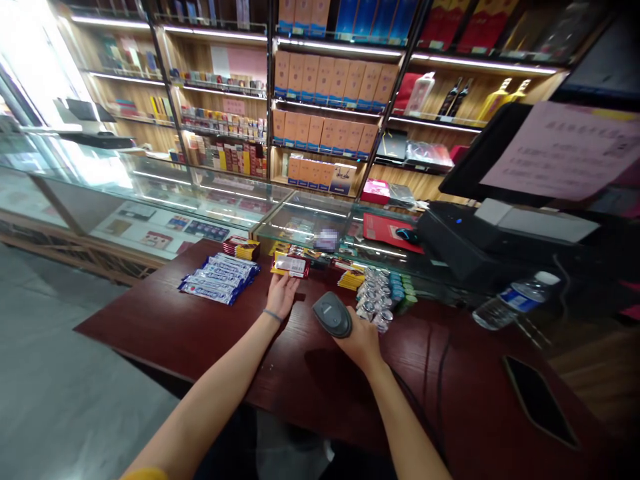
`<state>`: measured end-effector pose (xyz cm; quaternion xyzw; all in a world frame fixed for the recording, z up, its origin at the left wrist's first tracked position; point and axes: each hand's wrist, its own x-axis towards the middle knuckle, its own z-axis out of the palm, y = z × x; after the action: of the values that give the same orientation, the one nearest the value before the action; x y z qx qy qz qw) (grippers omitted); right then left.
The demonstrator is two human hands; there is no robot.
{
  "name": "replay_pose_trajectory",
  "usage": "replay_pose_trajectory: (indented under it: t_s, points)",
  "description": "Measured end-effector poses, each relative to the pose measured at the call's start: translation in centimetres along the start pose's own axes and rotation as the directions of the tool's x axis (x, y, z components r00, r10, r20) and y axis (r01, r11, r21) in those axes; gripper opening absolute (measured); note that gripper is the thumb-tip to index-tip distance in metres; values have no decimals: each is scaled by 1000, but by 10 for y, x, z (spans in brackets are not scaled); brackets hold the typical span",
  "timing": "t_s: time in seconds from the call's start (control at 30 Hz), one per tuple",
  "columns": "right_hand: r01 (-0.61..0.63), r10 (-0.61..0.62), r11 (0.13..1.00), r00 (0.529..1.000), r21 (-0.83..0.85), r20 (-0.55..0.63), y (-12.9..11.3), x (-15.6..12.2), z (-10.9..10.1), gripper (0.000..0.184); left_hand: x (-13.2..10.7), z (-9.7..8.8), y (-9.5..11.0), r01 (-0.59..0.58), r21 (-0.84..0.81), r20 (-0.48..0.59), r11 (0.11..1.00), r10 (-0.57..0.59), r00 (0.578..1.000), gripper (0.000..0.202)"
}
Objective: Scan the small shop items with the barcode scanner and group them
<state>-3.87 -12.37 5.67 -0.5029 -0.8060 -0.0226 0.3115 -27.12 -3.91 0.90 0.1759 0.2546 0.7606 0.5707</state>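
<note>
Holds a yellow-and-red packet by its near edge in the fingers of the left hand, with its white label facing up. Grips a dark handheld scanner in the closed right hand, near the packet but apart from it, to its right and closer to the body. Has silver-topped tubes just beyond the right hand, between stacked yellow packets and green tubes. Has blue-and-white sachets left of the left hand on the dark red table. Has a phone and a water bottle farther right. Faces a glass display case beyond the packet, then lit shelves with orange boxes.
</note>
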Motion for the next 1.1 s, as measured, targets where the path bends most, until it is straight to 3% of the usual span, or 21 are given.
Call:
replay_pose_trajectory:
  t_s: [0.1, 0.2, 0.33, 0.43, 0.53, 0.63, 0.77, 0.83, 0.9, 0.97, 1.03, 1.1]
  points:
    - [-36, 38, 998, 999, 52, -25, 3, -1, -2, 37, 0, 3, 1, 3, 15, -28, 1000, -3, 1000, 27]
    - [-73, 76, 996, 995, 54, -60, 8, -1, -5, 38, -4, 7, 2, -47, 90, 14, 995, 46, 999, 29]
    - [-120, 127, 991, 983, 63, -130, 22, 0, -13, 41, -8, 19, 7, -116, 250, 86, 961, 97, 992, 39]
    - [-159, 175, 982, 967, 97, -186, 36, 0, -19, 47, -8, 35, 11, -204, 416, 110, 886, 174, 979, 40]
    - [-212, 242, 966, 943, 147, -229, 50, 0, -25, 52, -3, 54, 14, -322, 617, 171, 718, 277, 945, 30]
    - [-262, 312, 943, 912, 208, -267, 63, -1, -30, 55, 5, 72, 9, -445, 751, 328, 488, 310, 893, 21]
    - [-289, 374, 914, 872, 284, -315, 77, -2, -36, 56, 15, 94, -11, -623, 758, 594, 190, 194, 781, 18]
    - [-284, 387, 906, 855, 313, -344, 82, -2, -38, 55, 18, 102, -23, -697, 708, 691, 112, 97, 717, 15]
    - [-285, 403, 899, 834, 332, -377, 86, -2, -39, 50, 19, 108, -36, -755, 648, 756, 103, 29, 653, 15]
    - [-299, 428, 889, 813, 346, -394, 89, -3, -39, 48, 20, 112, -46, -776, 614, 784, 146, 6, 621, 16]
    - [-320, 453, 877, 800, 358, -393, 91, -3, -38, 50, 22, 113, -54, -765, 609, 781, 208, 11, 624, 19]
    - [-340, 473, 866, 796, 368, -378, 91, -4, -37, 51, 23, 113, -60, -757, 619, 774, 210, 0, 633, 20]
